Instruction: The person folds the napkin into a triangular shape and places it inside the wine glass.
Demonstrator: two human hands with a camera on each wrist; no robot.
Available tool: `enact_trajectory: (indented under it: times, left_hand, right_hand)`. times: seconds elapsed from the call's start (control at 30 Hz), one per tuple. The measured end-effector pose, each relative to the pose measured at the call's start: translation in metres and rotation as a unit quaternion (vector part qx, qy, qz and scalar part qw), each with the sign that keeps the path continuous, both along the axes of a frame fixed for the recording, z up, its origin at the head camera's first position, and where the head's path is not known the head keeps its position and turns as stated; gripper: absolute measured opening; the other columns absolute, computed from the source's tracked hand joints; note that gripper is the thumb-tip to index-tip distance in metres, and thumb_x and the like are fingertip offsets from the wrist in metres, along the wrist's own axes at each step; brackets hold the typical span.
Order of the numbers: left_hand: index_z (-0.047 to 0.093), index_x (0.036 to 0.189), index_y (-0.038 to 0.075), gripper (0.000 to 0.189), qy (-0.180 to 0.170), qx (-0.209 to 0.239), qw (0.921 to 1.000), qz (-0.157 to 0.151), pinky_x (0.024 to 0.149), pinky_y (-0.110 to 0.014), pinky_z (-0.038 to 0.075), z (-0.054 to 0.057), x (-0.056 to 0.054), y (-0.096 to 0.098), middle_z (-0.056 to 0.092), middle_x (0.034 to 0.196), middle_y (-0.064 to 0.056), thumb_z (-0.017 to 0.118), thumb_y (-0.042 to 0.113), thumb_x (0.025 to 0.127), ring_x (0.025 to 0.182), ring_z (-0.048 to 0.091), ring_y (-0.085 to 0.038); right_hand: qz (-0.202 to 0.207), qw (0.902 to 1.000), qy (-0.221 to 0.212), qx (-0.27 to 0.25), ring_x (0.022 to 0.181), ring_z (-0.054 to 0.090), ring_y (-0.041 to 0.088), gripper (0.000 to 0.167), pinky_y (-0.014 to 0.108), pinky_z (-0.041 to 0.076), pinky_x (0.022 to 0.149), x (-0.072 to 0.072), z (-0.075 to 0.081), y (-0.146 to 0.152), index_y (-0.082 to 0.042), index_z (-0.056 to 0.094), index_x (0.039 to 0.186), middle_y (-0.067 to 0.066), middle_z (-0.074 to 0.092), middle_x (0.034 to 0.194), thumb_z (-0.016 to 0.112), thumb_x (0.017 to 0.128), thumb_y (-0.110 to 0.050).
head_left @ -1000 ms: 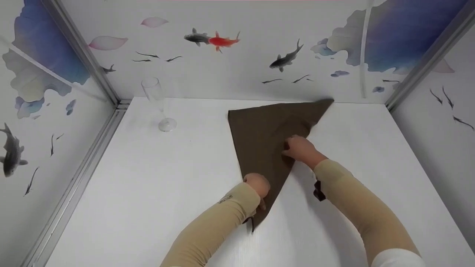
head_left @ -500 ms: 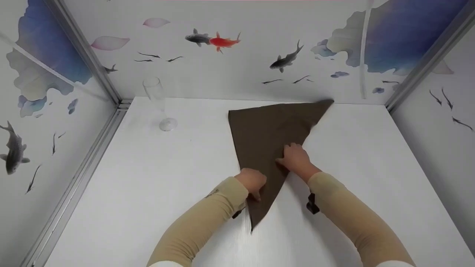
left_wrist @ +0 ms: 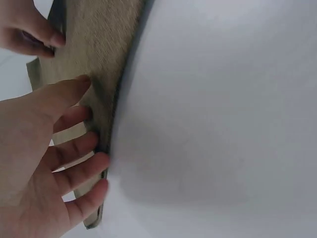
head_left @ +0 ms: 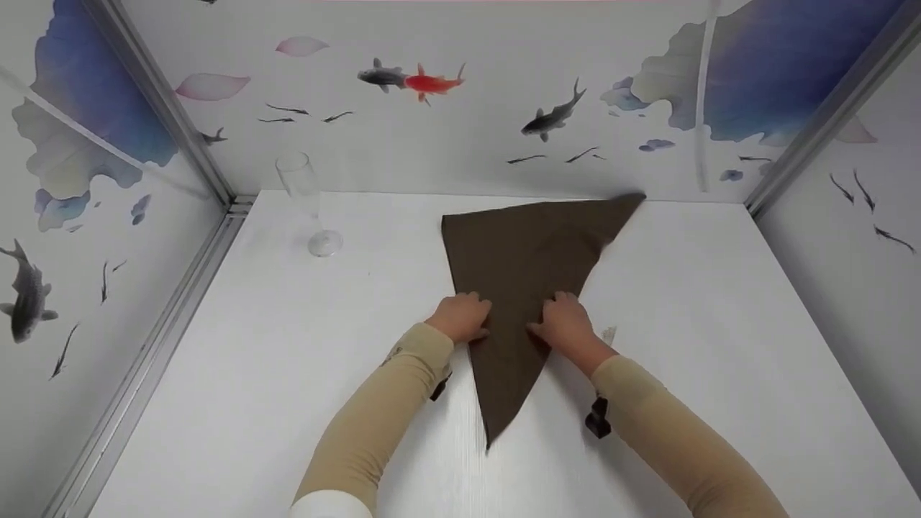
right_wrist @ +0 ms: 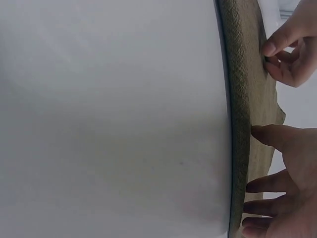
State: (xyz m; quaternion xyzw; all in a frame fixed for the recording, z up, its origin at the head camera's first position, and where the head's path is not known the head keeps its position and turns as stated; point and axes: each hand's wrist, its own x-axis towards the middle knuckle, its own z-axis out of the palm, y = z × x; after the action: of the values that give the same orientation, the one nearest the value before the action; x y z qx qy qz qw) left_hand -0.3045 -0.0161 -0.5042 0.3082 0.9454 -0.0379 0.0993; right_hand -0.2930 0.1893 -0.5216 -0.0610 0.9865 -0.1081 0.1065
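A brown folded cloth [head_left: 504, 266] lies flat on the white table, roughly triangular, its narrow point towards the person. At its left edge my left hand [head_left: 460, 316] rests, thumb and fingers spread with the tips on the fabric. My right hand [head_left: 566, 321] touches the cloth near its right edge, thumb apart from the fingers. In the left wrist view the left hand's fingers [left_wrist: 81, 171] lie loosely bent along the cloth's edge. The right wrist view has the right hand's thumb and fingertips set against the fabric, with the left hand [right_wrist: 294, 47] farther up.
A clear stemmed glass [head_left: 325, 242] stands at the back left of the white table [head_left: 324, 345]. Walls printed with fish and petals close in the back and both sides. The cloth's far right corner reaches the back wall.
My left hand has moved up and left from the cloth's narrow end to its left edge. My right hand has slid down towards the person along the right side. The cloth stays nearly still.
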Motion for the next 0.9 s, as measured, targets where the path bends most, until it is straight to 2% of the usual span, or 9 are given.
enact_trajectory:
  times: [0.3,0.47,0.63,0.77,0.9]
  left_hand:
    - [0.059,0.122,0.007,0.038,0.021,0.047,0.9961,0.071,0.085,-0.046,0.050,-0.013,-0.024,-0.006,0.055,0.120,-0.015,0.062,0.034,0.097,0.109,0.052,-0.030]
    - [0.053,0.136,0.010,0.048,0.020,0.045,0.9942,0.096,0.092,-0.050,0.045,-0.016,-0.032,-0.004,0.050,0.132,-0.015,0.060,0.037,0.097,0.120,0.048,-0.031]
    - [0.043,0.147,0.011,0.062,0.003,0.043,0.9910,0.127,0.102,-0.051,0.039,-0.015,-0.035,-0.005,0.041,0.148,-0.014,0.059,0.044,0.096,0.135,0.038,-0.029]
    - [0.038,0.150,0.008,0.069,-0.008,0.031,0.9907,0.132,0.106,-0.051,0.035,-0.016,-0.035,-0.008,0.030,0.156,-0.014,0.056,0.048,0.096,0.142,0.028,-0.027]
    - [0.036,0.150,0.005,0.070,-0.014,0.018,0.9926,0.119,0.108,-0.051,0.033,-0.018,-0.035,-0.010,0.026,0.158,-0.011,0.054,0.047,0.098,0.144,0.025,-0.024]
  right_hand:
    - [0.011,0.9995,-0.013,-0.025,0.130,0.040,0.045,0.069,0.051,0.034,0.107,0.017,-0.002,-0.009,0.016,0.050,0.130,0.034,0.041,0.140,0.072,0.089,-0.035]
    - [0.013,0.9987,-0.019,-0.046,0.131,0.038,0.047,0.070,0.052,0.033,0.107,0.027,0.001,-0.012,0.018,0.048,0.131,0.036,0.038,0.142,0.075,0.087,-0.030]
    - [0.031,0.9969,-0.057,-0.045,0.137,0.026,0.051,0.087,0.052,0.028,0.110,0.033,0.002,-0.014,0.020,0.035,0.139,0.041,0.023,0.147,0.075,0.086,-0.037]
    - [0.036,0.9944,-0.092,-0.039,0.140,0.016,0.051,0.099,0.052,0.024,0.112,0.034,0.002,-0.015,0.018,0.024,0.144,0.040,0.013,0.151,0.075,0.085,-0.042]
    - [0.038,0.9939,-0.098,-0.032,0.140,0.016,0.051,0.101,0.052,0.024,0.112,0.033,0.002,-0.017,0.018,0.021,0.145,0.041,0.013,0.150,0.076,0.084,-0.041]
